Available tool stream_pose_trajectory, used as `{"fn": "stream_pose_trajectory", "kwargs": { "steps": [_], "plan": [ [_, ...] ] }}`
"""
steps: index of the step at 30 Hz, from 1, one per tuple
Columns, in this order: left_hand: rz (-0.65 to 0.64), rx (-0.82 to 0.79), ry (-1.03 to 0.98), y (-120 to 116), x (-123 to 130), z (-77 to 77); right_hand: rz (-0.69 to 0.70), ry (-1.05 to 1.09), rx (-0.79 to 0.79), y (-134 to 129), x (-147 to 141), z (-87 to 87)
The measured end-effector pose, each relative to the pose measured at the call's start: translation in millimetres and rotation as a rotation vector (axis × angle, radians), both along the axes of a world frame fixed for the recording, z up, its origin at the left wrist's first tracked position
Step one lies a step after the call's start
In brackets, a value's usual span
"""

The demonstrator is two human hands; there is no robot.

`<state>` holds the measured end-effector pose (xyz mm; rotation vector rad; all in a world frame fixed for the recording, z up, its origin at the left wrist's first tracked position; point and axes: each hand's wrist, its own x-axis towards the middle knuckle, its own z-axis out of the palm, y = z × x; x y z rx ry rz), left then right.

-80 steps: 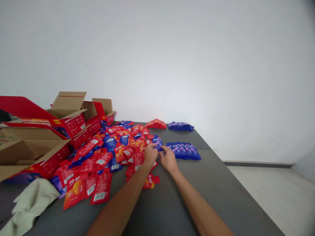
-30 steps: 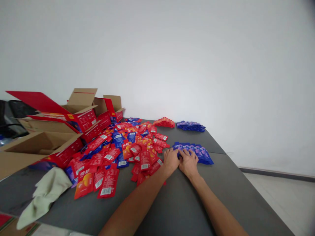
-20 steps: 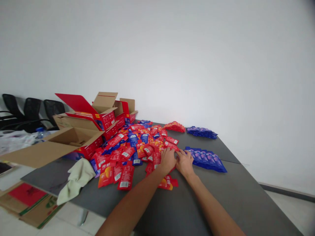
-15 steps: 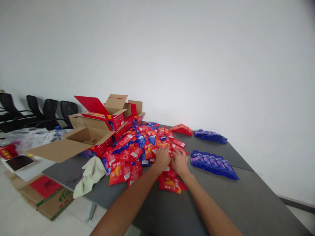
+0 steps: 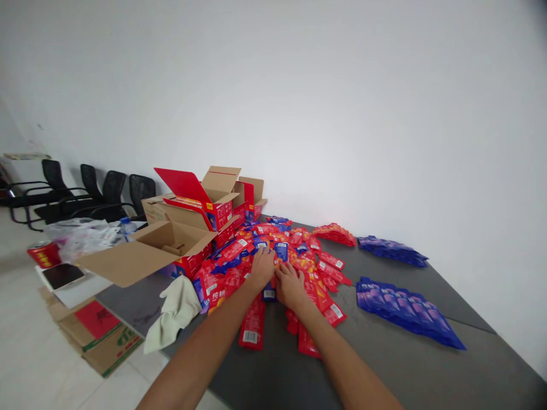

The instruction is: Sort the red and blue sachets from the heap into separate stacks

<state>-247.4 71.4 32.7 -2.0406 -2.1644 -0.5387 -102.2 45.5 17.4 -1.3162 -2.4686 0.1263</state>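
A heap of red and blue flat pouches [image 5: 239, 247] is spread over the grey table. Deep in its near middle, my left hand [image 5: 262, 269] has its fingers curled down on a red pouch, their tips partly hidden. Close beside it on the right, my right hand [image 5: 290, 285] is closed, with thumb and fingers at the same red pouch [image 5: 277, 262]. Under and between the hands shows a blue pouch [image 5: 269, 294]. Nearer me lies a red pouch [image 5: 253, 326] with its barcode up. More red pouches [image 5: 318, 293] lie right of my right hand.
Overlapping rows of blue pouches [image 5: 405, 310], more blue pouches [image 5: 391, 250] and red-orange pouches [image 5: 335, 233] lie on the right. Open cartons [image 5: 149, 253] stand left. A pale cloth [image 5: 175, 310] hangs over the table edge. Black chairs [image 5: 111, 193] line the wall.
The view has turned left. My hands have moved left across the heap, from red pouches at its right side to its near middle. Pouches around them have shifted.
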Motion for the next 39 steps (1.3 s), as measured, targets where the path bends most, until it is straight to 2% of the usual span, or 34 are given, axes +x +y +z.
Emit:
{"fn": "stream_pose_trajectory", "kwargs": {
  "steps": [8, 13, 17, 22, 27, 32, 39],
  "plan": [
    [-0.055, -0.125, 0.049, 28.7, -24.5, -4.3, -0.036, -0.009, 0.003, 3.6, 13.4, -6.5],
    [-0.047, -0.167, 0.067, 32.4, -26.0, -1.6, -0.048, 0.027, -0.007, 1.6, 18.5, -8.4],
    [0.004, -0.114, 0.102, 28.4, -19.7, 4.9, -0.042, 0.060, -0.007, -1.4, 20.9, -9.2],
    [0.051, -0.040, 0.174, 20.5, -13.0, 20.6, -0.028, 0.110, -0.012, -5.9, 25.6, -4.6],
    [-0.022, -0.086, 0.211, 8.9, -14.6, 42.0, -0.036, 0.129, -0.030, -11.6, 28.1, 3.3],
    [-0.079, -0.088, 0.097, -11.3, -9.7, 59.5, -0.064, 0.204, -0.032, -21.2, 36.1, 13.5],
    [-0.049, -0.057, -0.098, -32.5, 10.3, 84.6, -0.119, 0.278, -0.082, -35.6, 53.2, 22.4]
  ]
}}
